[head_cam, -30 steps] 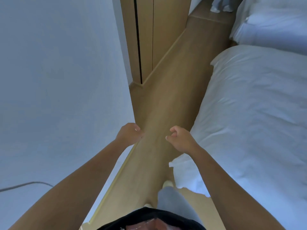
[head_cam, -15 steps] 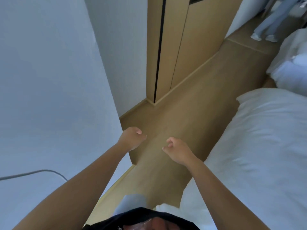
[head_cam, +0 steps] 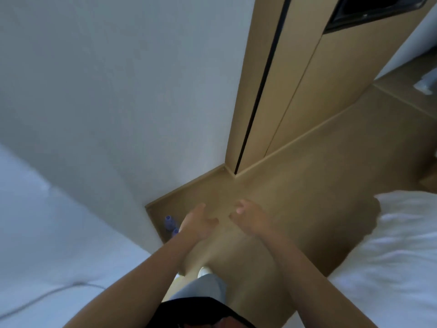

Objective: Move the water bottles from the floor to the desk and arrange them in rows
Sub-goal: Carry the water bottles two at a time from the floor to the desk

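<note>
You are looking down at a wood-toned floor [head_cam: 295,204] that runs as a narrow strip between a white wall [head_cam: 118,91] on your left and a bed [head_cam: 390,256] with rumpled white bedding on your right. The wall turns a corner ahead of you, and a wood skirting board [head_cam: 189,185] follows its foot. Beyond the corner stands a tall wood wardrobe [head_cam: 295,91] with a dark vertical gap between its panels and a dark recess near the top. At the lower left a pale flat surface [head_cam: 47,245] reaches in, with a thin cable [head_cam: 35,301] trailing across it; whether this is the bench you cannot tell.

The water bottles [head_cam: 169,224] stand on the floor in the nook where the wall steps back, tight against the skirting. Two blue caps show, one behind the other; the nearer one is partly hidden by your left wrist.

Your left hand [head_cam: 197,223] is held out over the floor just beside the bottles, fingers loosely spread and holding nothing. Your right hand [head_cam: 250,218] is near it, also loosely spread and empty, palm turned inward. The two hands are apart, with bare floor showing between them. Below them you can see a grey trouser leg [head_cam: 201,290] and the toe of a pale shoe [head_cam: 203,272].
</note>
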The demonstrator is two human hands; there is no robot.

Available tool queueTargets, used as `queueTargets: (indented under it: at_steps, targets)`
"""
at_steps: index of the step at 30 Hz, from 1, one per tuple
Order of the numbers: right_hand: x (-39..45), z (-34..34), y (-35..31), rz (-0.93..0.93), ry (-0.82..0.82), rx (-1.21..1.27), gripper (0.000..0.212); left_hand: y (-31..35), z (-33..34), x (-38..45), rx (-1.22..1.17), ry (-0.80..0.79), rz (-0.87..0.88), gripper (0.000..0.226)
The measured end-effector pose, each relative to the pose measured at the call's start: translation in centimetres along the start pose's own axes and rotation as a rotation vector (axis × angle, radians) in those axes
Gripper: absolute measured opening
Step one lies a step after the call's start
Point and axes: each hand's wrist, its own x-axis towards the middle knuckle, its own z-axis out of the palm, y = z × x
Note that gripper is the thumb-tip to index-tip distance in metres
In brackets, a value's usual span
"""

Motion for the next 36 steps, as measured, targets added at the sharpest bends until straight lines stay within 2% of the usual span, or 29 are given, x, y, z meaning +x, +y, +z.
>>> queueTargets:
  at_steps: [3, 6, 7, 10, 14, 17, 19, 20, 22, 23, 24, 28, 32, 36]
  targets:
    - [4.1, -2.0, -1.5, -0.022, -0.067, -0.009, 0.051, 1.1, -1.0, 2.5, -0.071, 0.043, -0.015, 0.065]
    - [7.4, -2.8, -3.1, -0.074, -0.113, -0.054, 0.050, 1.7, -2.3, 4.1, -0.086, 0.104, 0.004, 0.037]
    - [8.1, -2.9, -3.7, -0.090, -0.133, -0.061, 0.049, 1.7, -2.7, 4.4, -0.095, 0.111, -0.011, 0.034]
    - [10.8, -2.7, -5.5, -0.152, -0.220, -0.100, 0.050, 1.2, -3.6, 5.5, -0.122, 0.092, -0.105, 0.051]
    - [14.7, -2.1, -7.6, -0.229, -0.333, -0.198, 0.048, 0.2, -4.4, 7.1, -0.218, 0.154, -0.295, 0.068]
    - [18.1, -2.0, -9.0, -0.301, -0.439, -0.296, 0.040, -0.3, -4.4, 8.8, -0.334, 0.248, -0.400, 0.062]
    - [20.9, -1.9, -9.5, -0.403, -0.516, -0.424, 0.017, -0.5, -4.3, 10.0, -0.402, 0.313, -0.481, 0.052]
    - [22.1, -2.0, -10.0, -0.448, -0.573, -0.472, 0.020, -0.5, -4.2, 10.5, -0.443, 0.344, -0.527, 0.044]
    - [24.2, -2.2, -10.6, -0.510, -0.725, -0.580, 0.055, -0.1, -3.9, 11.2, -0.521, 0.427, -0.617, 0.034]
    - [25.2, -2.3, -10.9, -0.532, -0.768, -0.653, 0.064, 0.2, -3.5, 11.4, -0.562, 0.465, -0.672, 0.032]
    - [26.3, -2.3, -11.1, -0.547, -0.796, -0.704, 0.058, 0.5, -3.1, 11.6, -0.602, 0.495, -0.725, 0.031]
    - [29.5, -2.3, -11.7, -0.636, -0.870, -0.811, 0.049, 1.2, -1.0, 12.6, -0.732, 0.522, -0.891, 0.041]
    - [31.8, 0.3, -11.1, -0.675, -0.917, -0.882, 0.046, 0.0, 1.3, 13.8, -0.784, 0.516, -1.008, 0.066]
    - [33.7, 4.3, -9.4, -0.642, -0.971, -0.898, 0.044, -2.4, 4.2, 14.8, -0.839, 0.474, -1.103, 0.070]
